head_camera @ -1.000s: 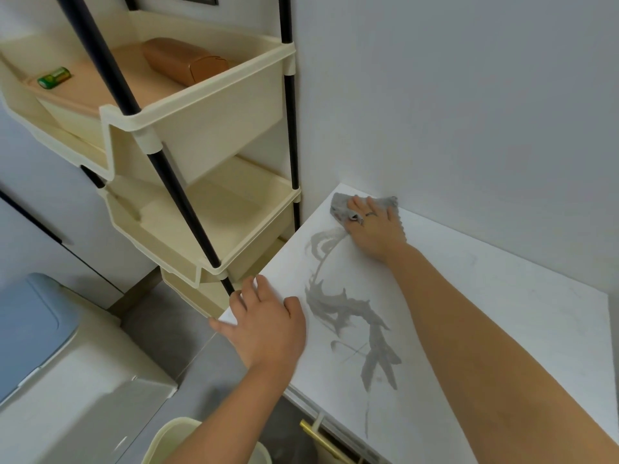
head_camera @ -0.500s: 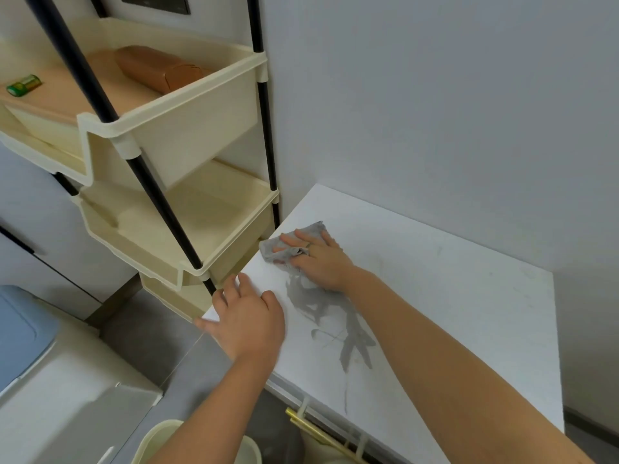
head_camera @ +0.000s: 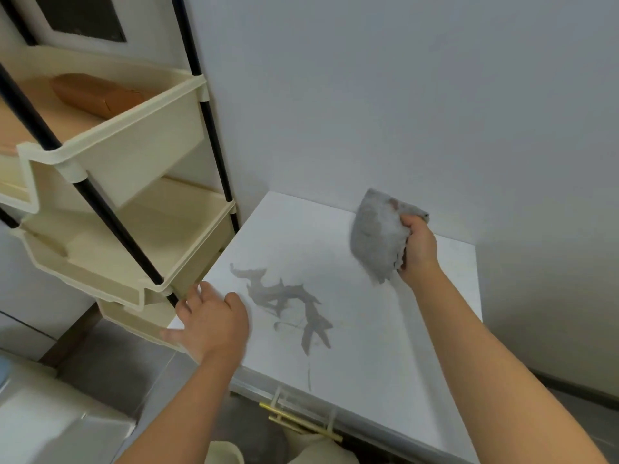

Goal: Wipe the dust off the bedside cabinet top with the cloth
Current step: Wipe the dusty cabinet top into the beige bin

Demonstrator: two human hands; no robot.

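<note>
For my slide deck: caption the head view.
Right hand lifts grey cloth above white cabinet top; left hand braces its edge.

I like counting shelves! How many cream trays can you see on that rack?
3: the top tray holding a brown box, the middle tray below it, and the bottom tray beside the left hand. More may be hidden out of view.

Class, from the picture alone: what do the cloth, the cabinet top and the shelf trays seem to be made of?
Cloth: soft grey fabric, fuzzy, drooping from the right hand.
Cabinet top: smooth white board, perhaps laminate; matte with grey marks.
Shelf trays: cream plastic, moulded rims.
</note>
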